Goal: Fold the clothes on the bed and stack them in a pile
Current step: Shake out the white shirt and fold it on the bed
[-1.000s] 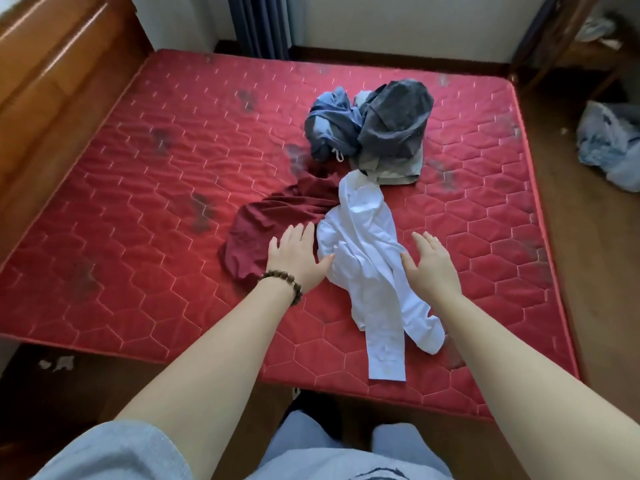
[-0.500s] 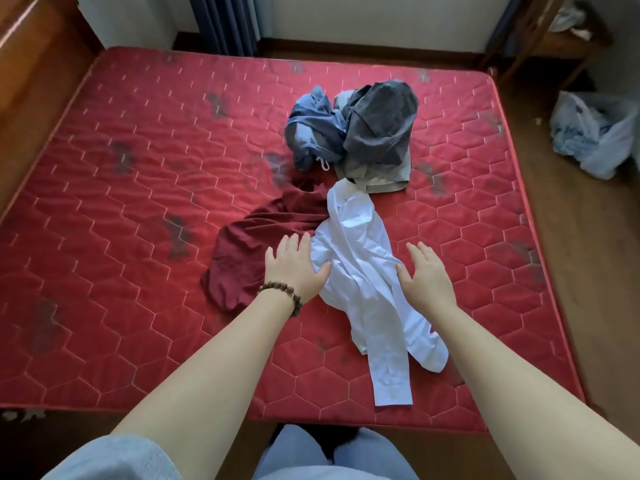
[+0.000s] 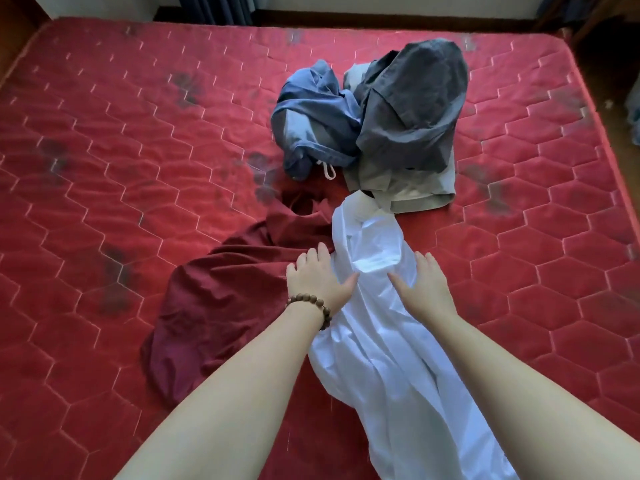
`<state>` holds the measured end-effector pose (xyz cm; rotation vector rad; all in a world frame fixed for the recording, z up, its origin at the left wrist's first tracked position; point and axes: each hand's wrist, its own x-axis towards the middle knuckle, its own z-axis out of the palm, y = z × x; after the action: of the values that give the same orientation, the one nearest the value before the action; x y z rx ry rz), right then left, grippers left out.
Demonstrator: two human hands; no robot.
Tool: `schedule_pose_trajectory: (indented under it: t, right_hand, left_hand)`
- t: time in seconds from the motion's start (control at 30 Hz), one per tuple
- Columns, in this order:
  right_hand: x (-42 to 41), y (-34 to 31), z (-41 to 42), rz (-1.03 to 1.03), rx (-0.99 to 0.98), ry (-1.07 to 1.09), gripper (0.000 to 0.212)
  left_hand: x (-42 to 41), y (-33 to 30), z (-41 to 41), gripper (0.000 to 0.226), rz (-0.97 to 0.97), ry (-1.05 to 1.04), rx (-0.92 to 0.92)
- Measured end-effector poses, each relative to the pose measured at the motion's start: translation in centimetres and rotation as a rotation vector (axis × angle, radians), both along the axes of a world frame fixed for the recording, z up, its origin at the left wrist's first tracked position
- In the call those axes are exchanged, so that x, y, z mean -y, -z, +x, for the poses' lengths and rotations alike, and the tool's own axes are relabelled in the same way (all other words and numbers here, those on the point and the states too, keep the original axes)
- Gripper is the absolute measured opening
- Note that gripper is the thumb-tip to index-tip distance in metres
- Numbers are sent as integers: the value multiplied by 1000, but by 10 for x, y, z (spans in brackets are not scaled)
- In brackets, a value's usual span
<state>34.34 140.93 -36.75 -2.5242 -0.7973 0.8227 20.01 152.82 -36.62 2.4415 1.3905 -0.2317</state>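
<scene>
Both hands out over the white shirt (image 3: 377,344), palms down, fingers straight; neither one is curled round or pinching any cloth. Left hand (image 3: 318,278) sits at the shirt's left edge, fingers lying over the seam where white meets the maroon garment (image 3: 221,299), thumb spread toward the white fabric; beaded bracelet (image 3: 313,306) on that wrist. Right hand (image 3: 424,289) lies flat on the shirt's right side, thumb pointing in toward the left thumb; the two thumbs are near but apart, a bright crease of shirt between them.

White shirt is unfolded and bunched lengthwise; runs from the lower frame edge, under both forearms, up to a rumpled end that reaches just beside the grey pile. Maroon garment lies crumpled flat to the shirt's left, touching it along one edge; a rounded opening shows at its far end.

Further up the bed: blue garment (image 3: 311,123) wadded in a heap, a white drawstring (image 3: 329,171) hanging out at its near side; dark grey garment (image 3: 412,109) heaped just right of it and touching it, draped over a lighter grey piece (image 3: 426,195) that pokes out underneath at the near side. Nothing folded yet; no stack started.

All of it sits on a red quilted mattress (image 3: 121,168) with hexagon stitching and dark blotches; dark curtain (image 3: 214,8) and pale wall at the far edge.
</scene>
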Motion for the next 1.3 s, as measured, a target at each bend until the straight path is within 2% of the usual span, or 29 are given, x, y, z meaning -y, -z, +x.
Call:
schedule_pose_trajectory:
  t: [0.17,0.23,0.3,0.33,0.43,0.53,0.6,0.73,0.87,0.97,1.17,1.3]
  right_hand:
    - [-44,72,21,53,-104,106,99]
    - [-52,89,25,94,-140,143,101]
    - [-57,98,27,146,-131,195,85]
    - [-57,101,28,170,-111,211,68]
    - [-52,97,28,236,-37,212,18]
    - [-42,80,30,316,6,233,8]
    - [-34,56,30,381,15,247,16]
    - [-13,-18,31,509,16,238,14]
    - [18,-116,27,593,59,197,16]
    - [42,-195,23,619,113,176,19]
    - [94,-341,10,697,289,75,16]
    - [129,-393,10,663,402,-29,12]
  left_hand:
    - [-33,73,46,84,-39,-66,161]
    - [-38,91,56,63,-79,-97,260]
    - [-39,100,60,29,-92,-121,397]
    - [-38,102,61,19,-98,-144,458]
    - [-34,94,59,14,-156,-255,670]
    - [-30,71,51,14,-184,-308,831]
    - [-28,47,46,17,-212,-313,886]
    - [-21,-21,29,20,-240,-265,922]
    - [-6,-117,5,22,-212,-234,922]
    - [2,-194,-17,13,-188,-201,940]
    - [19,-332,-66,27,-28,23,914]
    - [28,-386,-99,30,55,164,928]
